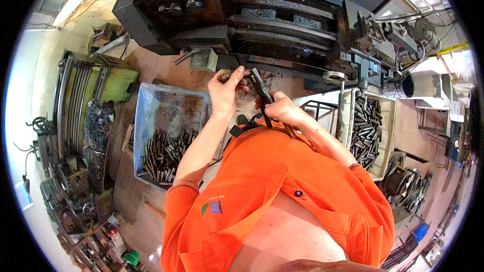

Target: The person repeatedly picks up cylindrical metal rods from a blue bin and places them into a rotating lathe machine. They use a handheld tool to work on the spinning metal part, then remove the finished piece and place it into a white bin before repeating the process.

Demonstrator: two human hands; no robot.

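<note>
In front of my waist, my left hand (227,88) is closed with the thumb raised. A short dark metal piece (225,76) shows between its fingers, partly hidden. My right hand (283,108) wraps round a long dark metal tool (260,86) with a flat, bright upper end; its exact kind is unclear. The tool slants, its upper end close to my left fingers and its lower end near the orange shirt. I cannot tell whether the tool touches the metal piece.
Ahead stands a large dark lathe (282,35). To the left, a blue plastic bin (174,90) holds many short metal rods (166,156). On the right, a pale bin (387,136) holds more dark rods (366,128). A green machine (113,83) is farther left.
</note>
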